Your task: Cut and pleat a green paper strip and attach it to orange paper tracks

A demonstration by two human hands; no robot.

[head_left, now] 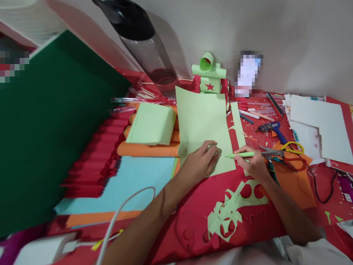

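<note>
A sheet of light green paper [204, 125] lies in front of me, its upper left corner lifting. My left hand [204, 156] presses on its lower part with curled fingers; a small round object seems to be under the fingertips, too hidden to name. In my right hand [252, 162] is a light green pen [242, 155], its tip at the sheet's right edge region. Below the hands lie light green paper scraps [228, 213] with round holes cut out. A narrow green paper strip [238, 125] is beside the sheet.
Scissors [278, 152] and a blue glue gun [271, 129] lie at right. Behind the sheet stands a green paper model [211, 75] with a red star, near a phone [248, 73] against the wall. A bottle [149, 48] and a dark green board [55, 121] stand at left.
</note>
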